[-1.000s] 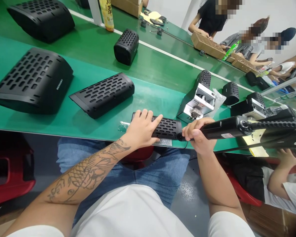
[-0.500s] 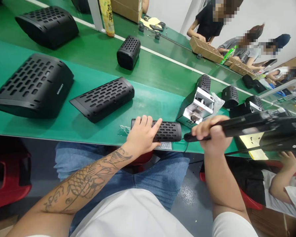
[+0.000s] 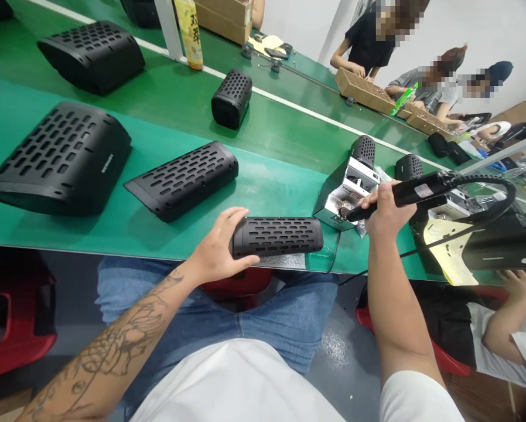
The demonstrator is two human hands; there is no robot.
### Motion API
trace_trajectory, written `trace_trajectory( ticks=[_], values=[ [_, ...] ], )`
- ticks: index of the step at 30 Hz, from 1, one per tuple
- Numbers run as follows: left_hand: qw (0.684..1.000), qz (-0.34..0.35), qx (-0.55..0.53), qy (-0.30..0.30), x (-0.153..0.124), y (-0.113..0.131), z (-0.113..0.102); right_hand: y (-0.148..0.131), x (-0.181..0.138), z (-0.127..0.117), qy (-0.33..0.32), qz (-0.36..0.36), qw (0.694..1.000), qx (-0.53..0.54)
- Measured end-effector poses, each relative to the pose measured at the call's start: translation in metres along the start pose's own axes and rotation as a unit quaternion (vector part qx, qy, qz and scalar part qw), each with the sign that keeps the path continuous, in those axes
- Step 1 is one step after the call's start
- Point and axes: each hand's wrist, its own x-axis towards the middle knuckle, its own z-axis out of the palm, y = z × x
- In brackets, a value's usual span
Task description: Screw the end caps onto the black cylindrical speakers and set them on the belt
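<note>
My left hand [image 3: 219,249] grips the left end of a black perforated cylindrical speaker shell [image 3: 277,237], which lies lengthwise at the near edge of the green table [image 3: 263,176]. My right hand [image 3: 383,212] is closed around a black electric screwdriver [image 3: 415,193] with a coiled cable. Its tip points left at a small silver screw feeder box [image 3: 344,196] just beyond the shell's right end.
Larger black perforated speaker shells [image 3: 58,161] [image 3: 184,179] [image 3: 94,55] lie on the left of the table, with a small one [image 3: 232,98] behind. A yellow bottle [image 3: 189,32] stands at the back. Several people work at cardboard boxes [image 3: 364,91] far right. A seated person's arm [image 3: 504,316] is beside me.
My left hand shifted from resting on top of the shell to gripping its left end. My right hand lifted the screwdriver away from the shell's end and up toward the feeder box.
</note>
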Motion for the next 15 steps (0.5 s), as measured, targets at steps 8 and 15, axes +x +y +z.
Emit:
trace_trajectory(
  ticks=[8, 15],
  values=[
    [0.989, -0.058, -0.136, -0.027, -0.005, -0.021, 0.020, -0.099, -0.078, 0.028, -0.138, 0.006, 0.979, 0.151],
    [0.989, -0.052, -0.136, -0.018, -0.007, -0.023, 0.023, -0.117, -0.121, 0.072, -0.203, 0.034, 0.962, 0.181]
  ],
)
